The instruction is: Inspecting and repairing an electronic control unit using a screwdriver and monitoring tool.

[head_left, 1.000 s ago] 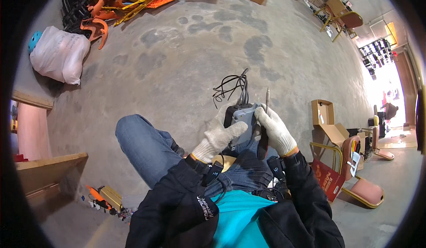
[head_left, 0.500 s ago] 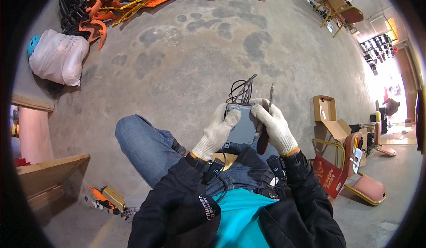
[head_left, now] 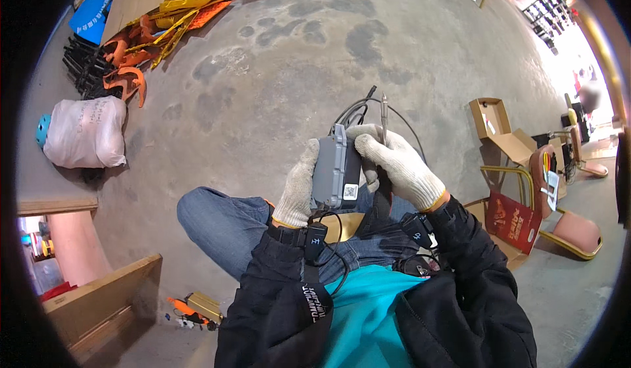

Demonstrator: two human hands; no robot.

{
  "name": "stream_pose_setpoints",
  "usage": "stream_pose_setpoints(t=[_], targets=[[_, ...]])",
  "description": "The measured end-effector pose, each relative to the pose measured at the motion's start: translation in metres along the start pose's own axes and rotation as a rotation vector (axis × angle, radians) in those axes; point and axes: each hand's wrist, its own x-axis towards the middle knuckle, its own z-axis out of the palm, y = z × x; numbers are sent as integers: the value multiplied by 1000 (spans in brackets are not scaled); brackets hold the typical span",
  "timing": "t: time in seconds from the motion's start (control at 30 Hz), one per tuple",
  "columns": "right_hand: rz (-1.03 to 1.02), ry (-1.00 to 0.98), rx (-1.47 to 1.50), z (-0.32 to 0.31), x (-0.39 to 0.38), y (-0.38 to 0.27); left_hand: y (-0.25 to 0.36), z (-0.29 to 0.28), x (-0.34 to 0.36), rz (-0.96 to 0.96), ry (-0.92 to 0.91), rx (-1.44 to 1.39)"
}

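Observation:
My left hand [head_left: 297, 184], in a white knit glove, grips the left side of a grey plastic housing [head_left: 328, 174], now tilted so its side with a small square label faces up. My gloved right hand [head_left: 397, 167] holds its far right part, along with a slim metal-shafted tool [head_left: 384, 105] that points away from me; its dark handle hangs below the fingers. Black cables [head_left: 355, 108] loop out from the housing's far end. My crossed jeans-clad legs are beneath, with something yellow [head_left: 345, 226] between them.
Orange and yellow plastic parts [head_left: 135, 85] and a white sack [head_left: 85, 131] lie at left. A wooden board [head_left: 102, 302] is lower left. At right are open cardboard boxes [head_left: 509, 147], a red bag [head_left: 509, 220] and chairs [head_left: 575, 233]. A bright doorway [head_left: 588, 72] shows far right.
The grey housing has rotated from face-up to showing its side. Both hands have shifted slightly up with it. The cables spread wider rightward, and the view has turned.

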Motion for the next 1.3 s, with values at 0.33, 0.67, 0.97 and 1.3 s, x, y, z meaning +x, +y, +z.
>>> stream_pose_setpoints(t=[0.33, 0.67, 0.97, 1.3], targets=[[-29, 32, -5, 2, -6, 2, -12, -20, 8, -65, 30, -51], [96, 158, -548, 14, -8, -13, -7, 8, 4, 157, 66, 108], [68, -56, -376, -9, 1, -12, -8, -1, -4, 123, -131, -50], [-26, 70, -441, 9, 3, -8, -11, 10, 1, 149, -282, -246]])
